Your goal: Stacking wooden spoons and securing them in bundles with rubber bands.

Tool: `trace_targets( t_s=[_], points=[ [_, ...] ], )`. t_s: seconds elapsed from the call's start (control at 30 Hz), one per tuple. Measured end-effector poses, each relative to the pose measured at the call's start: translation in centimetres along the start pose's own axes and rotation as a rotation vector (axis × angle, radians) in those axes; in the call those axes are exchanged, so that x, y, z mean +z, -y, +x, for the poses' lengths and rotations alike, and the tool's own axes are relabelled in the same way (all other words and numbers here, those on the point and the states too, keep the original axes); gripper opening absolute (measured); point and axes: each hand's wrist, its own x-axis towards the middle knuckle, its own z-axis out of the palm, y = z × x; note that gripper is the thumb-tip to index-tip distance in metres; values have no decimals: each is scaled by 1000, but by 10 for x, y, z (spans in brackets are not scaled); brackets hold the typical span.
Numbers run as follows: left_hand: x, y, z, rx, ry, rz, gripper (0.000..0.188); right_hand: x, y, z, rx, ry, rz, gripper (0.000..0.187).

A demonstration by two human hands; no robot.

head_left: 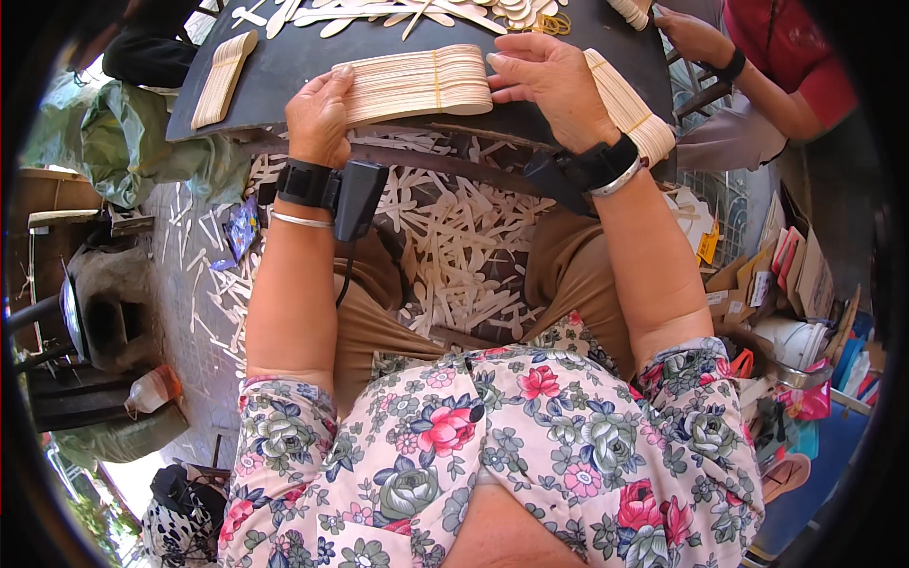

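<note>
A bundle of flat wooden spoons [407, 85] lies crosswise near the table's front edge, with a thin yellow rubber band around it toward its right end. My left hand [320, 115] grips the bundle's left end, thumb on top. At the right end, my right hand [561, 93] is spread, its fingertips close to the spoon ends; whether they touch I cannot tell. Just beyond that wrist rests another banded spoon bundle [644, 128], partly behind my hand. A third spoon stack [224, 79] sits at the left of the dark table [275, 80].
Loose spoons [331, 17] and yellow rubber bands [552, 25] lie at the table's far side. Many spoons [464, 237] litter the floor below. Another person's hand [696, 36] is at the upper right. Cardboard boxes [800, 265] stand on the right, a green plastic sheet [123, 142] on the left.
</note>
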Motion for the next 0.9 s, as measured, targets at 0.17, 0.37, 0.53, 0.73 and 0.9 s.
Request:
trace_targets(
  t_s=[0.17,0.37,0.53,0.73,0.9],
  points=[
    [10,1,-13,554,-219,868,49,10,-14,-3,-518,-121,-823,33],
    [19,6,-10,817,60,1254,91,14,-21,-8,-668,-47,-1085,46],
    [26,6,-13,813,82,1350,92,16,-19,-9,-658,-18,-1234,57],
    [28,7,-11,773,100,1324,91,21,-22,-5,-701,-50,-1332,60],
    [27,10,-12,799,81,1301,89,19,-30,-8,-735,-99,-1286,62]
  ],
)
